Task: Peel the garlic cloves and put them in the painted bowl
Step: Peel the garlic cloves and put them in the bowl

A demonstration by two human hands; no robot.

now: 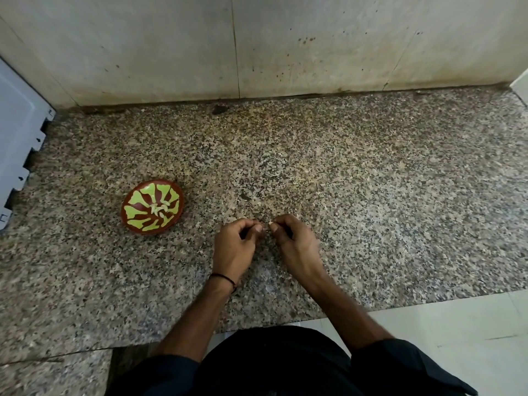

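The painted bowl [137, 214], red-brown with a lime-green pattern, sits on the speckled granite counter [357, 181] left of centre. Several pale peeled garlic cloves [160, 210] lie in its middle. My left hand [235, 244] and my right hand [294, 241] meet fingertip to fingertip just above the counter, to the right of the bowl. Between their tips they pinch a small pale garlic clove [268, 224], mostly hidden by my fingers. A dark thread band circles my left wrist.
A stained tiled wall [257, 44] rises behind the counter. A white notched appliance edge [20, 132] stands at the far left. The counter's front edge runs below my arms, with pale floor tiles [457, 338] at the lower right.
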